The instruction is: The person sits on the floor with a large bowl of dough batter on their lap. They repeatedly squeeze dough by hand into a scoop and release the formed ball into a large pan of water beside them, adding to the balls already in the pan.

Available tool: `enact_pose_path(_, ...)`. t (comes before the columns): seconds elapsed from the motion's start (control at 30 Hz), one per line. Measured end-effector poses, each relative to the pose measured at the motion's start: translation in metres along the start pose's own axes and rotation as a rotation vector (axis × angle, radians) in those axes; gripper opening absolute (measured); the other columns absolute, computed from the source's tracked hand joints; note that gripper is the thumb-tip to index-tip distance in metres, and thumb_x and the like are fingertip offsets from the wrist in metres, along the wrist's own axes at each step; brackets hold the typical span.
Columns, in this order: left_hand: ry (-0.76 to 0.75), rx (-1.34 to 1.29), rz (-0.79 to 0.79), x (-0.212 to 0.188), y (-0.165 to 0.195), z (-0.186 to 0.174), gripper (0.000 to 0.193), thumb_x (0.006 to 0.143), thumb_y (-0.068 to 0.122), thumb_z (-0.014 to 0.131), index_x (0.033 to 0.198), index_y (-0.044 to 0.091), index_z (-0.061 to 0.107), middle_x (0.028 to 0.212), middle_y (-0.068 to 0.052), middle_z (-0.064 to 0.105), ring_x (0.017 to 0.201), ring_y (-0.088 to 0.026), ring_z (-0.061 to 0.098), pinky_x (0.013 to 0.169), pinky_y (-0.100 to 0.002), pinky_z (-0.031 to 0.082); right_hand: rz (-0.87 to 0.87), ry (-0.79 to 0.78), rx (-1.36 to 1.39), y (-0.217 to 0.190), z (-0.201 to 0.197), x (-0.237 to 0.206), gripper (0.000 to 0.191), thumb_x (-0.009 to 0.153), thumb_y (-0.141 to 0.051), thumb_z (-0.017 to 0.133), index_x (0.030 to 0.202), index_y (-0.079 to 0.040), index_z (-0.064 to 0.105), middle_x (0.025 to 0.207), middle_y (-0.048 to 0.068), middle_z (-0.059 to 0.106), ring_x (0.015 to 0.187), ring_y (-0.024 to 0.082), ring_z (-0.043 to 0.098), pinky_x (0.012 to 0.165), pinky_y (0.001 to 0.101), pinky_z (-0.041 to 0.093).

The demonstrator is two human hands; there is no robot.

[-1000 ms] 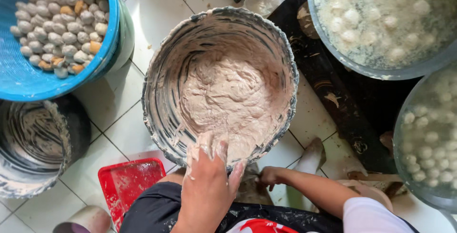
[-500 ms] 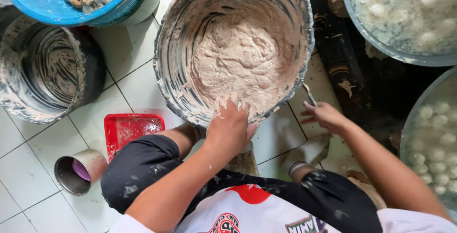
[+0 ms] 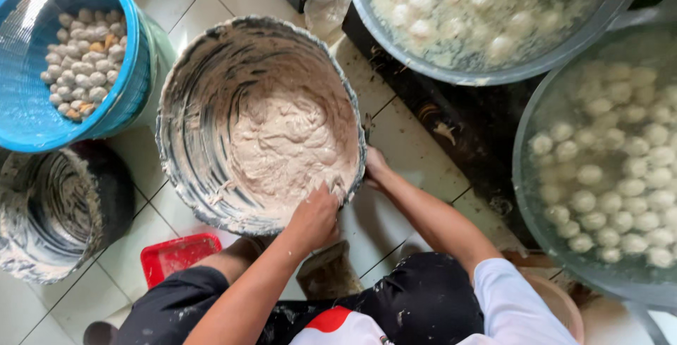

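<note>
1. left hand [image 3: 315, 217] digs curled fingers into pale paste [image 3: 285, 149] at the near rim of the smeared basin [image 3: 185, 116].
2. right hand [image 3: 374, 167] grips the basin's right rim.
3. blue basket [image 3: 134, 70] of balls sits left of the basin.

The left hand [image 3: 315, 216] reached forward and slightly right from a bare forearm, its back turned up, knuckles bent and fingers curled downward out of sight. The right hand [image 3: 374, 167] lay further forward, palm down, fingers pointing forward and mostly hidden. Its forearm ran back and to the right to a bent elbow in a short white sleeve. Both wrists were straight.
</note>
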State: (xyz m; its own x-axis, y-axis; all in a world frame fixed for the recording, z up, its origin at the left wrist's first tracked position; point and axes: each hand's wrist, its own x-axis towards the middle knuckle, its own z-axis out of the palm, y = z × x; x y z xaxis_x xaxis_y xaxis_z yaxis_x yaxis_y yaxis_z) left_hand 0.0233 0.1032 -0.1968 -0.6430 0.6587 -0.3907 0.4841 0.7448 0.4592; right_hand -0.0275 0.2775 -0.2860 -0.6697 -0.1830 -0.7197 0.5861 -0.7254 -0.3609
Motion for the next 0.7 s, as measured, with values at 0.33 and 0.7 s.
enact_pose_path(0.33, -0.176, -0.078, 0.129, 0.002, 0.069, 0.044, 0.048, 0.067, 0.013, 0.075, 0.108, -0.006, 0.060, 0.117, -0.035, 0.054, 0.105, -0.049, 0.061, 0.089, -0.051, 0.054, -0.094, 0.079, 0.028, 0.009, -0.075, -0.058, 0.041, 0.101, -0.029, 0.051, 0.125, 0.001, 0.067, 0.111, 0.016, 0.073, 0.097, 0.030, 0.068, 0.088, 0.0465, 0.055)
enact_pose_path(0.7, -0.275, -0.044, 0.374, 0.004, 0.140, 0.083, 0.054, 0.071, 0.026, 0.081, 0.113, -0.002, 0.061, 0.121, -0.033, 0.053, 0.108, -0.049, 0.059, 0.091, -0.054, 0.052, -0.196, 0.420, -0.351, 0.022, -0.156, -0.172, 0.043, 0.100, -0.033, 0.049, 0.132, -0.007, 0.063, 0.106, 0.015, 0.071, 0.088, 0.031, 0.063, 0.071, 0.0509, 0.052)
